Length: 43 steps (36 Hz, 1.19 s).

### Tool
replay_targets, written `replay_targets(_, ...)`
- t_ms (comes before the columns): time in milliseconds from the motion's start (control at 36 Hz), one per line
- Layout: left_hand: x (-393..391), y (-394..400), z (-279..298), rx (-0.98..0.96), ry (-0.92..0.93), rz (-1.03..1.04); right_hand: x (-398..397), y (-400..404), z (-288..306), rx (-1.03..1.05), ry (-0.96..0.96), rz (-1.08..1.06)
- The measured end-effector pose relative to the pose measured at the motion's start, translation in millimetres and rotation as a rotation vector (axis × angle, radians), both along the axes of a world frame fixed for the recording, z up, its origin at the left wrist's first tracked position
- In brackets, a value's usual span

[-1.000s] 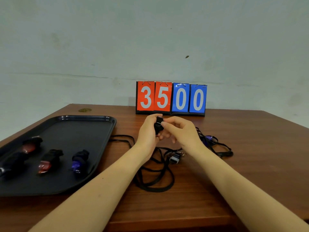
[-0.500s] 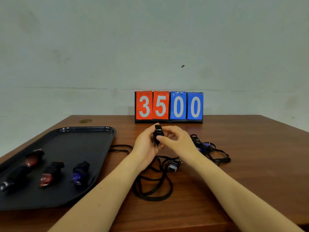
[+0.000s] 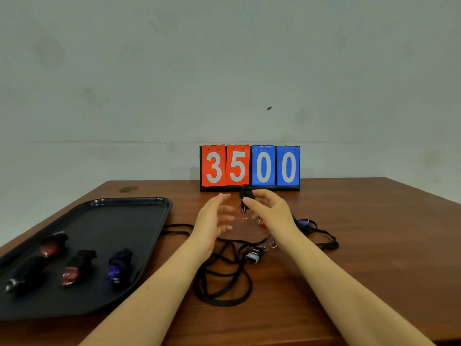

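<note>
My right hand (image 3: 270, 212) pinches a small black whistle wrapped in its black cord (image 3: 245, 194), held up above the table in front of the scoreboard. My left hand (image 3: 214, 218) hovers just left of it with fingers spread and blurred, holding nothing. Below my hands a tangle of loose black lanyards (image 3: 224, 275) lies on the wooden table (image 3: 361, 245), with a grey-white whistle (image 3: 252, 254) among them. Another purple whistle with cord (image 3: 305, 224) lies to the right of my right wrist.
A black tray (image 3: 119, 221) at the left holds several cord-wrapped whistles, red (image 3: 51, 247), red (image 3: 74, 269) and purple (image 3: 117, 267). A flip scoreboard (image 3: 249, 167) reading 3500 stands at the table's back edge against the wall.
My left hand has let go of the wrapped whistle and opened, moving left. The right hand alone holds it now. The view has tilted upward.
</note>
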<state>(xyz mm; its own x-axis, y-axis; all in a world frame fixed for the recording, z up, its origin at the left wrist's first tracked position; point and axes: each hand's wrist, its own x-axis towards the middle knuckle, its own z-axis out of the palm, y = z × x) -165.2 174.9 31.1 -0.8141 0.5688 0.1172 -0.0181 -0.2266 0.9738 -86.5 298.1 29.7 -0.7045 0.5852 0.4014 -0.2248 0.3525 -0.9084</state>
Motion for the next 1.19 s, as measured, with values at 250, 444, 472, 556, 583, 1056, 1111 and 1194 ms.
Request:
replay_targets(250, 9.4, 0.9, -1.9, -0.203, 0.326, 0.142, 7.0, 3.2, 0.6, -0.013, -0.043, -0.027)
replay_targets(444, 13.7, -27.4, 16.3, -0.310, 0.424, 0.151, 14.2, -21.8, 15.1, 0.065, -0.063, 0.024)
replay_targets(472, 11.8, -38.9, 19.2, -0.337, 0.475, 0.167, 13.2, -29.0, 21.2, 0.070, -0.050, 0.029)
replay_targets(556, 3.3, -84.0, 29.8, -0.431, 0.707, 0.239, 10.7, -58.0, 42.4, 0.027, 0.034, 0.088)
replay_targets(583, -2.2, -100.4, 33.4, -0.453, 0.754, 0.258, 9.3, -67.5, 47.5, 0.004, 0.056, 0.119)
replay_targets(1056, -114.8, -316.5, -2.1, -0.841, 0.430, 0.608, -88.4, -190.7, 23.7, -0.022, -0.248, 0.326)
replay_targets(1111, -118.1, -324.5, -9.4, -0.801, 0.364, 0.588, -102.1, -198.1, 19.5, -0.028, -0.256, 0.322)
replay_targets(1194, -121.4, -328.9, -17.3, -0.771, 0.383, 0.547, -114.4, -204.0, 18.3, 0.020, -0.282, 0.314)
